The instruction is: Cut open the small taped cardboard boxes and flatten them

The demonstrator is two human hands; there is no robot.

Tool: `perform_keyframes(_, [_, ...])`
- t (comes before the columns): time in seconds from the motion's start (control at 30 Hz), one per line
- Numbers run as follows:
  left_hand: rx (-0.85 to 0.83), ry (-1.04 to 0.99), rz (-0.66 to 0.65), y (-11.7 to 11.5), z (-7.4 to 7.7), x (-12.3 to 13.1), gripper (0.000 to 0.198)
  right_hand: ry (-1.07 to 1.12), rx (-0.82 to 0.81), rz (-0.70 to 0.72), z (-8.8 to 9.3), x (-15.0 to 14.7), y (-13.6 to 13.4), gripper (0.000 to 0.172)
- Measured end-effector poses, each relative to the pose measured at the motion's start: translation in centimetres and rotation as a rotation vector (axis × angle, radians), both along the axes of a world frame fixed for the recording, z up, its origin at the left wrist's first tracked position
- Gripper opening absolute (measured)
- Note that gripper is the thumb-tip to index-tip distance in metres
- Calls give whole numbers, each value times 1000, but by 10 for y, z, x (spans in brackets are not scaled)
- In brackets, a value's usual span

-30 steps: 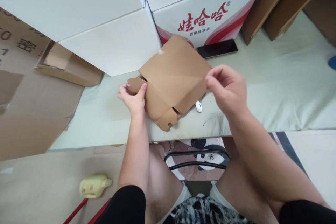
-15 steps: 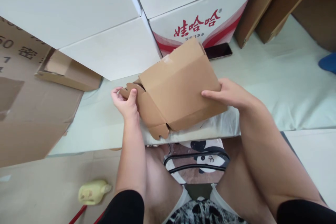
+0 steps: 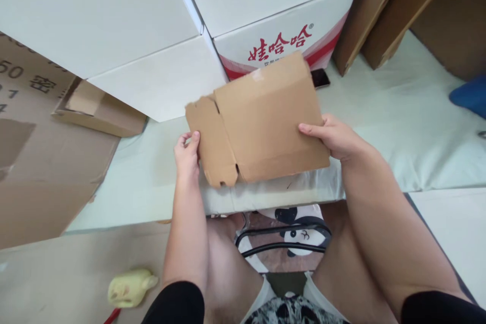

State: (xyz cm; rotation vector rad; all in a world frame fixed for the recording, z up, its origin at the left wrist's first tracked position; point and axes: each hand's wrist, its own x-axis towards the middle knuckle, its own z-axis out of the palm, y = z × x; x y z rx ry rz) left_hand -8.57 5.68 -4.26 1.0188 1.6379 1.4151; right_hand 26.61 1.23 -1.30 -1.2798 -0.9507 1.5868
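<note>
A brown cardboard box [image 3: 271, 116], nearly flat, is held tilted above the pale green cloth surface [image 3: 152, 182]. Its notched end flap [image 3: 212, 142] sticks out to the left, past a crease with small dark gaps. My left hand [image 3: 188, 152] pinches the left edge of that flap, thumb on the near face and fingers curled. At the other end, my right hand [image 3: 334, 136] grips the right edge of the box with its thumb laid on top; its other fingers are hidden behind the cardboard.
White cartons [image 3: 152, 15] with one red-lettered front stand behind. A phone [image 3: 321, 78] lies partly covered by the box. Folded brown cartons [image 3: 374, 20] lean at the right, near a blue object [image 3: 471, 96]. A large brown carton [image 3: 45, 172] stands left; a yellow jug [image 3: 131, 287] is on the floor.
The left flap has swung outward, now lying almost level with the box panel. My left hand has shifted slightly right and down along its edge. My right hand keeps its grip.
</note>
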Motion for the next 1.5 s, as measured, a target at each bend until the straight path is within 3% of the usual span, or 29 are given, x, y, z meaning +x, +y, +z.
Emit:
perform_keyframes(0.13, [-46, -22, -186, 1, -1, 5, 75, -24, 114, -77, 0, 0, 2, 58])
perform_keyframes(0.33, [219, 161, -4, 7, -7, 16, 67, -200, 372, 174, -3, -1, 5, 44])
perform_keyframes(0.5, [302, 92, 92, 11, -11, 32, 59, -272, 489, 102, 5, 7, 4, 29])
perform_keyframes(0.6, [267, 48, 51, 14, -18, 47, 48, -275, 545, -130, 20, 20, 0, 33])
perform_keyframes(0.77, [222, 135, -24, 8, -28, 76, 36, -344, 713, -903, 44, 54, -6, 59])
perform_keyframes(0.87, [229, 173, -76, -2, -24, 90, 35, -507, 790, -1258, 51, 80, -11, 63])
perform_keyframes(0.93, [245, 201, -116, -7, -18, 98, 35, -598, 776, -1383, 52, 95, -17, 62])
perform_keyframes(1.03, [309, 200, -166, -8, -8, 111, 43, -618, 697, -1384, 51, 110, -22, 62])
perform_keyframes(1.13, [391, 170, -272, -6, 0, 133, 51, -570, 637, -1345, 45, 118, -20, 67])
perform_keyframes(1.3, [396, 153, -558, 2, 19, 194, 41, -640, 561, -1500, 25, 123, -10, 59])
perform_keyframes(1.43, [349, 242, -985, 4, 47, 259, 32, -692, 416, -1390, 12, 126, -10, 48])
perform_keyframes(1.5, [300, 303, -1151, 0, 61, 292, 37, -732, 341, -1315, 7, 129, -12, 43])
